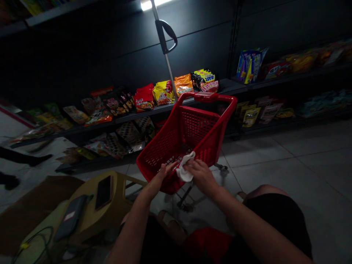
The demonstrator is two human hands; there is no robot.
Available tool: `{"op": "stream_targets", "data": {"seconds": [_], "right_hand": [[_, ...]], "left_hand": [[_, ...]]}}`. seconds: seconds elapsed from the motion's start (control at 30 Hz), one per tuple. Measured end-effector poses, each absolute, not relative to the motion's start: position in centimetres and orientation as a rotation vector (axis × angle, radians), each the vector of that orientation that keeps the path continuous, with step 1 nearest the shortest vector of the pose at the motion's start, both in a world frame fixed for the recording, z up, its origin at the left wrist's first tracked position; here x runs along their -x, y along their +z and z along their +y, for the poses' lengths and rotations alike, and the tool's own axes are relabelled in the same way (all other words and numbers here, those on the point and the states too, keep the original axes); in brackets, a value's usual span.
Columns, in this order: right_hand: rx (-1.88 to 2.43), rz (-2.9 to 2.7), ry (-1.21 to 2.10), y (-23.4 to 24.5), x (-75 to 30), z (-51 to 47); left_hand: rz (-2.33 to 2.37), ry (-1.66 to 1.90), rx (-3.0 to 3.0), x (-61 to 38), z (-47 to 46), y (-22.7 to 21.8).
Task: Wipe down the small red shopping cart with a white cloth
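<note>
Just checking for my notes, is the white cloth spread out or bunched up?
Bunched up: the white cloth is crumpled in the right hand, above the red shopping cart, not lying flat.

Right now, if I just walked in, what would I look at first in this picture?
You'd probably spot the bright red plastic shopping cart first, in the middle of the picture. At its near side, the left hand and right hand have a white cloth between them. Behind the cart, colourful snack packets line a dark shelf.
</note>
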State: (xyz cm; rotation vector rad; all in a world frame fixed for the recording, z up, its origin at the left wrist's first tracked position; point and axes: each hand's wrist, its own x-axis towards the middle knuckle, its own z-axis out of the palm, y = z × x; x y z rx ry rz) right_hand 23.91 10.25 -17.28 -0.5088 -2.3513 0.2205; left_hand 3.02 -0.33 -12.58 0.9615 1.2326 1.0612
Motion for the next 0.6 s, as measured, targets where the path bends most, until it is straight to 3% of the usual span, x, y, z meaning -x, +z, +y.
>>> {"op": "stream_targets", "data": {"seconds": [0.17, 0.4, 0.6], "right_hand": [[0.824, -2.184, 0.195, -16.7, -24.9, 12.0], [0.237, -2.486, 0.220, -18.3, -18.5, 1.2], [0.187, -2.495, 0.071, -17.5, -20.9, 6.4]], "left_hand": [[1.254, 1.030, -0.978, -4.0, 0.0, -11.8], [1.356, 0.983, -0.992, -4.3, -0.3, -10.8], [1.489, 0.899, -1.188, -2.8, -0.4, -13.2]]}}
